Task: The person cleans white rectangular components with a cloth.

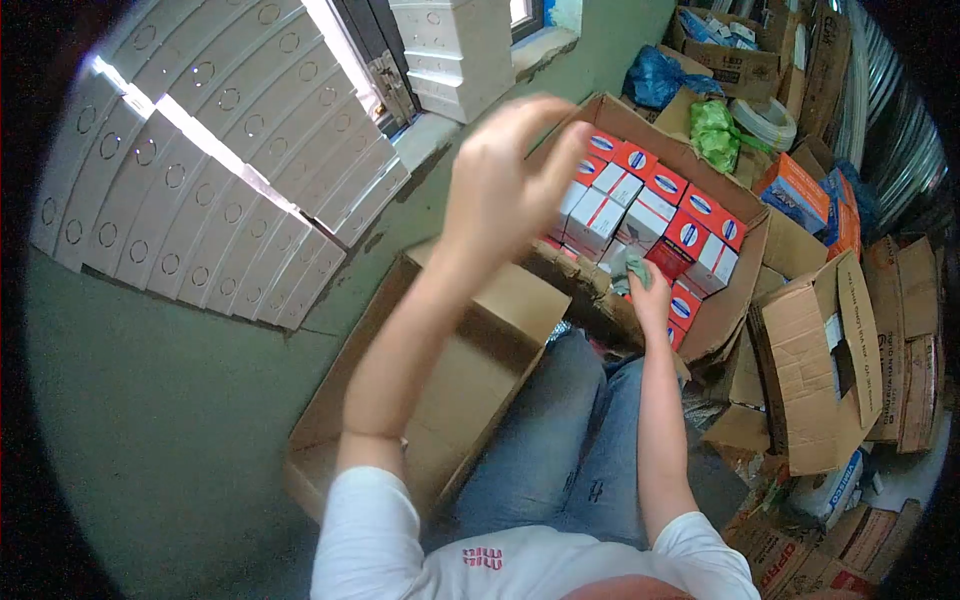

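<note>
Reaching into an open carton (750, 265) of red-and-white boxes (668, 184)

My right hand (652, 297) is closed on a crumpled grey-green piece (637, 268) inside the open carton, beside the red-and-white boxes, which stand packed in rows. My left hand (515, 165) is raised near the carton's left side, blurred, thumb apart from bent fingers; I cannot tell whether it holds anything. A second carton (470, 385) lies beneath my left forearm, beside my jeans (545, 440).

The small boxes (648, 220) before me are smooth, printed card; their carton (682, 154) is matt, rough-edged cardboard; my jeans (540, 430) are denim (matt, faded), the green bag (713, 133) shiny, crinkled plastic.
</note>
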The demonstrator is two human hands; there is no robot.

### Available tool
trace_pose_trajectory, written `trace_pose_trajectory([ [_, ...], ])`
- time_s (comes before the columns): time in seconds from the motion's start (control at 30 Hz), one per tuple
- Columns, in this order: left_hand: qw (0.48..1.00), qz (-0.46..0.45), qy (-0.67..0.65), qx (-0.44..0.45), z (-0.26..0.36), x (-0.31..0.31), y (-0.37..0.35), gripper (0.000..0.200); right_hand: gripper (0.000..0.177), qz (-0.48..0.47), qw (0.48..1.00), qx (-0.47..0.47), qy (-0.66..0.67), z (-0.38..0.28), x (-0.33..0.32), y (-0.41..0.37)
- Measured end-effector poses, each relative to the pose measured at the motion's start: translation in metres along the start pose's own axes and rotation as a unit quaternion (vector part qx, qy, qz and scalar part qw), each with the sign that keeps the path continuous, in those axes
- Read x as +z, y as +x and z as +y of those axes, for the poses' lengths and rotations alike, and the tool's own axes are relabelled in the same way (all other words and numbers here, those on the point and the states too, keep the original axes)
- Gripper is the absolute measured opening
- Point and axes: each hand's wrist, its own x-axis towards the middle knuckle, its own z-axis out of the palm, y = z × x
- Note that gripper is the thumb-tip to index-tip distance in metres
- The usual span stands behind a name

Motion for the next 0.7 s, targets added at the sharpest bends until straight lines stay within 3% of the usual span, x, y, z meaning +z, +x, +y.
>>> trace_pose_trajectory([
  [0.07,0.981,-0.015,-0.188,0.05,0.055,-0.022,-0.028,0.023,0.032,0.005,1.0,0.0,-0.008,0.003,0.003,-0.001],
  [0.17,0.895,-0.055,-0.421,0.136,0.116,-0.046,-0.066,0.026,0.032,0.015,0.999,-0.015,-0.028,0.006,0.004,0.001],
  [0.23,0.841,-0.072,-0.51,0.168,0.141,-0.05,-0.085,0.028,0.033,0.02,1.0,-0.022,-0.01,0.01,0.001,0.0],
  [0.3,0.807,-0.081,-0.556,0.182,0.158,-0.047,-0.096,0.03,0.034,0.041,0.999,-0.003,-0.037,0.019,-0.007,0.004],
  [0.47,0.772,-0.086,-0.601,0.188,0.178,-0.041,-0.11,0.034,0.032,0.12,0.977,0.09,0.152,0.038,-0.036,-0.003],
  [0.53,0.766,-0.09,-0.608,0.187,0.183,-0.041,-0.115,0.036,0.032,0.112,0.911,0.276,0.285,0.0,-0.047,-0.019],
  [0.6,0.758,-0.09,-0.619,0.187,0.186,-0.037,-0.121,0.038,0.036,0.089,0.882,0.297,0.355,0.031,-0.042,-0.02],
  [0.7,0.751,-0.087,-0.628,0.184,0.188,-0.031,-0.127,0.041,0.033,0.072,0.879,0.36,0.305,0.038,-0.042,-0.021],
])
